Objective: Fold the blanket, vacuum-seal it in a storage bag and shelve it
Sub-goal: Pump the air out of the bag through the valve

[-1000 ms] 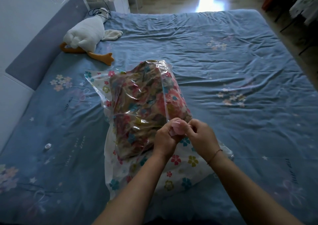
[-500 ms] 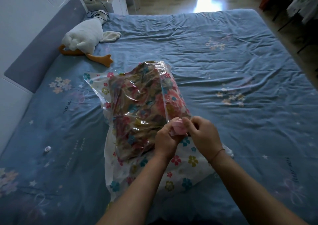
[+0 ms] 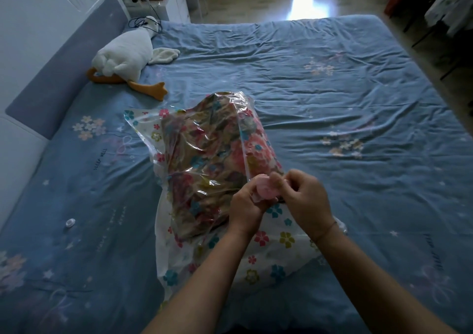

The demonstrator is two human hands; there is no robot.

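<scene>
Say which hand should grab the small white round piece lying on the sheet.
Left, probably. The piece lies on the sheet left of the bag, nearer the left hand; the right hand would have to cross the bag. Both now pinch the pink valve.

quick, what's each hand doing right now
left hand: grips the pink cap on the storage bag
right hand: pinches the same pink cap
</scene>
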